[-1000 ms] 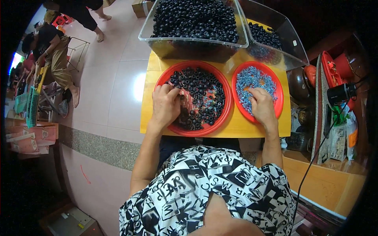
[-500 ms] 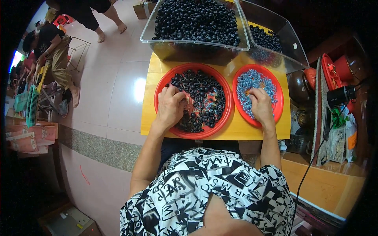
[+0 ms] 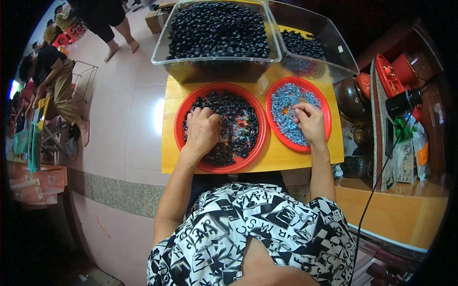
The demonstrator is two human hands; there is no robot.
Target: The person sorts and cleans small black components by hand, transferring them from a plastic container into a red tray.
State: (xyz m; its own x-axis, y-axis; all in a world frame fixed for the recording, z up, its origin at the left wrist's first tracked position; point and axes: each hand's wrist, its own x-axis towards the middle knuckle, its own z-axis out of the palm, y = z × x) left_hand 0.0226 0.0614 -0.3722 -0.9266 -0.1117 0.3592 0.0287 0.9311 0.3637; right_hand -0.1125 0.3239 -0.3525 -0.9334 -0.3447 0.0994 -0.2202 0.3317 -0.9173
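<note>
My left hand (image 3: 202,131) is over the left part of a round red plate (image 3: 263,136), its fingers curled down among small black ring-shaped pieces (image 3: 234,107). Its fingertips are hidden, so what they grip does not show. Some tiny shiny bits lie mixed with the black pieces. Beside it, a smaller red oval plate (image 3: 327,121) is spread with tiny silvery-blue pieces (image 3: 285,102), too small to name. Above that plate my right hand (image 3: 311,123) has thumb and fingers pinched together; anything between them is too small to make out.
Both plates rest on a yellow board (image 3: 168,105). Behind them stand a clear bin (image 3: 214,72) heaped with black pieces and a second clear bin (image 3: 341,69) holding fewer. A black cable (image 3: 367,209) runs down at the right. Other people are at the far left.
The whole view has shifted, so the plates and bins appear farther left. My left hand sits slightly more inward over its plate. The right hand stays pinched over the silvery-blue pieces.
</note>
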